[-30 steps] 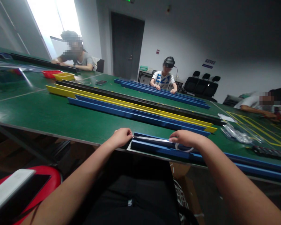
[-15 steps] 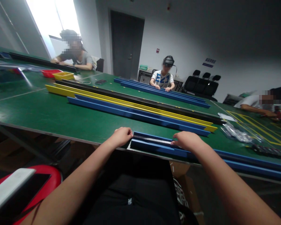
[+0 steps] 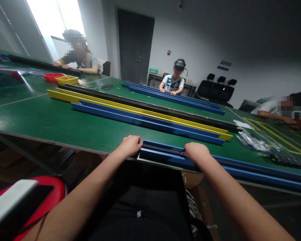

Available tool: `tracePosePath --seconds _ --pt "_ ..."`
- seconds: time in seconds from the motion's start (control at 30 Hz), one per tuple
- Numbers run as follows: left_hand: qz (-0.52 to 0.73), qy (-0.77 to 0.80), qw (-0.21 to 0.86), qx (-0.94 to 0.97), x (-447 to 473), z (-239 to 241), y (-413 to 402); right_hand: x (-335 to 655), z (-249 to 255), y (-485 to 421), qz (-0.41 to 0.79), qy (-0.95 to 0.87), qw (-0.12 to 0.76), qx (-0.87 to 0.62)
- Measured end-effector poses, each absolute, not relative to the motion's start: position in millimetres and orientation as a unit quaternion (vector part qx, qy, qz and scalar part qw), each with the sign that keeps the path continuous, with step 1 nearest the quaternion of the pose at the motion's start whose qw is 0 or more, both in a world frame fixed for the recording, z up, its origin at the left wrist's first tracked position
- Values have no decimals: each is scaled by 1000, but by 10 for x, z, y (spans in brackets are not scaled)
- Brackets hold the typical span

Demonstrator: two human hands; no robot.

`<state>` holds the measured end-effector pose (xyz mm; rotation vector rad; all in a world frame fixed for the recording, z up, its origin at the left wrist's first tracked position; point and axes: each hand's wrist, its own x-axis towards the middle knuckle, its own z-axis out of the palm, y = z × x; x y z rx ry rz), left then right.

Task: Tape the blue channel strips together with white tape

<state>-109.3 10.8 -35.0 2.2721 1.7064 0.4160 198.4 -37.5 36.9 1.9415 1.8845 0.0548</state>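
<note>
A long blue channel rail (image 3: 253,169) lies along the near edge of the green table (image 3: 52,124), running off to the right. My left hand (image 3: 130,145) is curled at the rail's left end, fingers pressed against it. A little further along, my right hand (image 3: 197,151) rests on top of the rail with its fingers closed and pressed into the channel. A dark strip (image 3: 163,149) shows inside the channel between the two hands.
More blue, yellow and black rails (image 3: 145,112) lie across the table's middle. Clear plastic bags (image 3: 253,142) sit at the right. Red and yellow bins (image 3: 61,78) stand far left. Three other people sit at the table. A red stool with a phone (image 3: 10,201) is at my left.
My right hand slid left along the rail and closed down on it. The white strip seen in the channel earlier is no longer visible. My left hand stayed at the rail's end.
</note>
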Motion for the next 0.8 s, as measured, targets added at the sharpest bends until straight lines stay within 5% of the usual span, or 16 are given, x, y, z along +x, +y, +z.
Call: tracePosePath --seconds 0.8 --pt "36 439 172 881 -681 42 395 1894 339 -339 6 661 187 727"
